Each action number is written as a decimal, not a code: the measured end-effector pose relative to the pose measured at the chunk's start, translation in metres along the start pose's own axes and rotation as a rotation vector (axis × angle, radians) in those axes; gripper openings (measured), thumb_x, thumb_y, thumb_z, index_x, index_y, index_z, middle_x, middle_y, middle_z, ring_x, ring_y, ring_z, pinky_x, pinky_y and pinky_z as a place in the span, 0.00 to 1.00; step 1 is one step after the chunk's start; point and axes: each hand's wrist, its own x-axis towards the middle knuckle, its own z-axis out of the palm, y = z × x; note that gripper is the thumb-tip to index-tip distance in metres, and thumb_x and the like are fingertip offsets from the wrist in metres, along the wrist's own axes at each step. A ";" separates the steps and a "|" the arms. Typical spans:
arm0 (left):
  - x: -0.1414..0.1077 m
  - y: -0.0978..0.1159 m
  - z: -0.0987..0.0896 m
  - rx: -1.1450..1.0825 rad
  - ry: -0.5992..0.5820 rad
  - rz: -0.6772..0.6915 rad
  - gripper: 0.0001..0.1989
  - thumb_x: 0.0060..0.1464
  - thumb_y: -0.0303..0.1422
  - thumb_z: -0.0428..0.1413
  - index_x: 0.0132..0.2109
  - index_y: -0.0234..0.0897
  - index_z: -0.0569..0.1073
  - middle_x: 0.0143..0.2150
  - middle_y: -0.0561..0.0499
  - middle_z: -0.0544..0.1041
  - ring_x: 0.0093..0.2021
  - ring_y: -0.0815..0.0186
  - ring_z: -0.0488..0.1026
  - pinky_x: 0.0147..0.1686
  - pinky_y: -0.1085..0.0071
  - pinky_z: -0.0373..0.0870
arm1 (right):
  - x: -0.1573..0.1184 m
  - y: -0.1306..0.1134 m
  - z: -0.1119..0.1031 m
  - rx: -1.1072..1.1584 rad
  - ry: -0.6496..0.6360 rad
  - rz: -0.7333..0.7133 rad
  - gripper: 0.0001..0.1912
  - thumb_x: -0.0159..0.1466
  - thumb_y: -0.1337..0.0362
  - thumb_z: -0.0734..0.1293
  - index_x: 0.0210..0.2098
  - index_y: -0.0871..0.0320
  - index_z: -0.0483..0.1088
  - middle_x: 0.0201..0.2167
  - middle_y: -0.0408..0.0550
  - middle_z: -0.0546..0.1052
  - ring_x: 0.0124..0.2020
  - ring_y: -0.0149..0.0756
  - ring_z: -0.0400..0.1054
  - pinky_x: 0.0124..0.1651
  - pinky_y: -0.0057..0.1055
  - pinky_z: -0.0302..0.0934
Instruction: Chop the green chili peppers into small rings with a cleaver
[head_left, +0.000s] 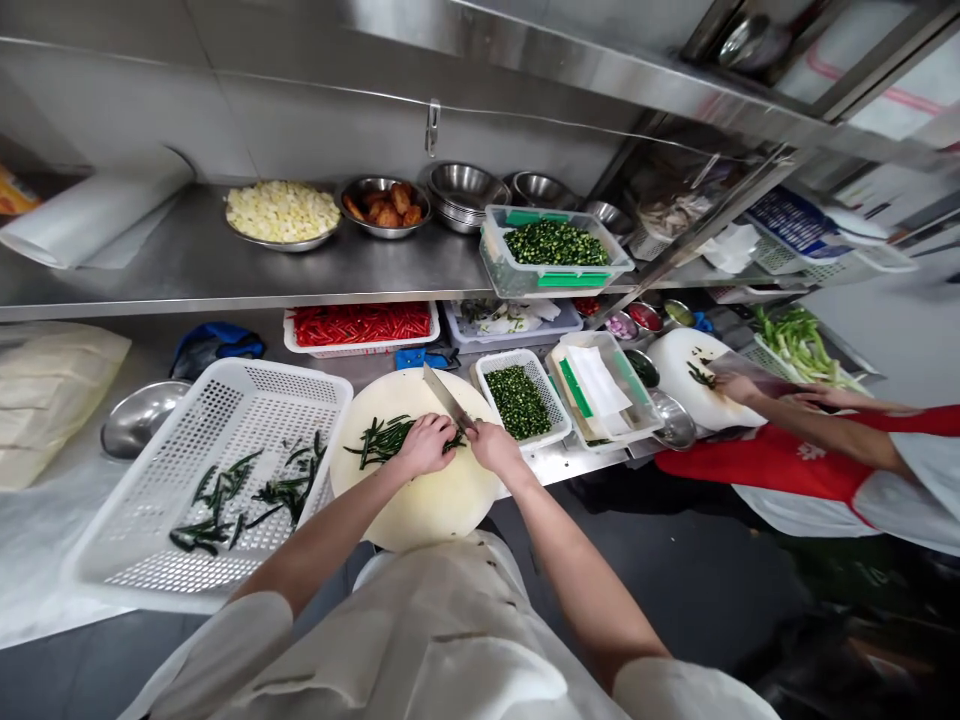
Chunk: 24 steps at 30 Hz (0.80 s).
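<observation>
My right hand (491, 447) grips the handle of a kitchen cleaver (447, 394), its blade slanting up and to the left over a round white chopping board (420, 510). On the board lies a bundle of long, thin, dark green chilies (379, 440). The curled fingers of my left hand (429, 443) press down on the right end of this bundle, close beside the blade. Where the edge meets the chilies is hidden by my hands. To the left, a white perforated basket (142, 515) holds some more loose green chilies (217, 500).
A small white basket of chopped green pieces (516, 402) and a lidded clear box (600, 370) stand right of the board. Red strips (360, 324) fill a tray behind. Above runs a steel shelf (187, 270) with bowls. At right, a co-worker's hand (735, 390) works at another board.
</observation>
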 end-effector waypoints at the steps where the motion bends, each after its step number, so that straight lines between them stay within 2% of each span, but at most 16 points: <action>1: -0.001 0.000 0.000 0.002 0.001 0.003 0.07 0.61 0.37 0.62 0.45 0.41 0.76 0.53 0.44 0.75 0.57 0.51 0.67 0.57 0.53 0.66 | -0.001 0.000 0.001 0.006 0.005 0.010 0.21 0.79 0.54 0.57 0.54 0.58 0.77 0.49 0.60 0.84 0.52 0.47 0.80 0.50 0.34 0.66; 7: -0.003 0.003 -0.003 -0.001 -0.023 -0.021 0.05 0.61 0.36 0.62 0.43 0.42 0.75 0.49 0.44 0.76 0.56 0.51 0.68 0.56 0.54 0.66 | -0.002 0.001 0.002 0.042 -0.045 0.016 0.21 0.79 0.55 0.57 0.55 0.57 0.77 0.51 0.60 0.84 0.53 0.46 0.79 0.50 0.33 0.65; 11: -0.004 0.004 -0.001 -0.019 -0.010 -0.036 0.03 0.62 0.33 0.60 0.42 0.41 0.74 0.48 0.45 0.76 0.55 0.52 0.68 0.57 0.56 0.67 | -0.007 0.002 0.006 0.035 -0.011 0.022 0.20 0.79 0.55 0.58 0.56 0.57 0.76 0.50 0.60 0.84 0.53 0.46 0.79 0.51 0.34 0.65; 14: -0.004 0.003 0.001 -0.029 -0.012 -0.047 0.03 0.61 0.32 0.60 0.42 0.41 0.74 0.47 0.45 0.76 0.55 0.52 0.68 0.57 0.56 0.67 | -0.008 0.001 0.010 0.045 -0.033 0.053 0.20 0.79 0.56 0.57 0.57 0.57 0.76 0.51 0.60 0.84 0.53 0.46 0.79 0.52 0.34 0.64; 20: -0.005 0.003 0.004 -0.037 -0.013 -0.070 0.02 0.60 0.30 0.59 0.41 0.40 0.75 0.46 0.44 0.75 0.55 0.52 0.67 0.58 0.55 0.67 | -0.009 0.007 0.014 0.057 -0.015 0.007 0.20 0.79 0.55 0.58 0.56 0.57 0.77 0.51 0.60 0.83 0.54 0.46 0.78 0.53 0.33 0.64; 24: -0.005 0.001 0.006 -0.028 -0.004 -0.069 0.01 0.59 0.31 0.59 0.39 0.40 0.75 0.46 0.43 0.75 0.55 0.51 0.67 0.58 0.54 0.68 | -0.001 0.004 0.021 0.080 -0.032 0.051 0.21 0.80 0.55 0.57 0.57 0.59 0.77 0.53 0.61 0.83 0.55 0.45 0.78 0.54 0.32 0.64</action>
